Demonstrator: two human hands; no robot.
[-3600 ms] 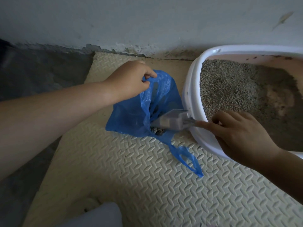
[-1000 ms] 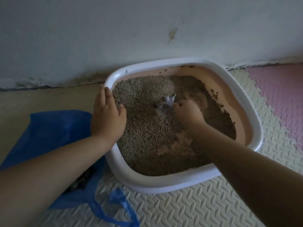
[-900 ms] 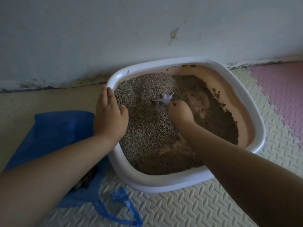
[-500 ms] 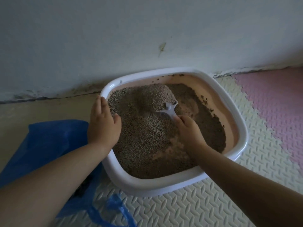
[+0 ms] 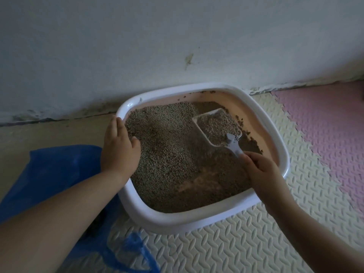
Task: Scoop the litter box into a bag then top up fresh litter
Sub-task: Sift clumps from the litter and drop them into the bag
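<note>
Hands (image 5: 118,148) on litter box (image 5: 177,223) & scoop (image 5: 216,127); cream mat (image 5: 226,249), pink mat (image 5: 325,125), wall (image 5: 177,36).

View: one only, head-worn, wide-angle.
Height: above the mat (image 5: 226,249), close over the box (image 5: 177,221).
Facing: forward and down, toward the wall (image 5: 137,46) behind the box.
Frame: box near centre, bag (image 5: 55,174) at lower left, pink mat (image 5: 325,125) at right edge.
Lens: wall base bowed toward the edges.

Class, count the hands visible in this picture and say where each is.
2. The left hand rests on the left rim of the litter box; the right hand grips the handle of the loaded scoop inside it, towards the right.
</note>
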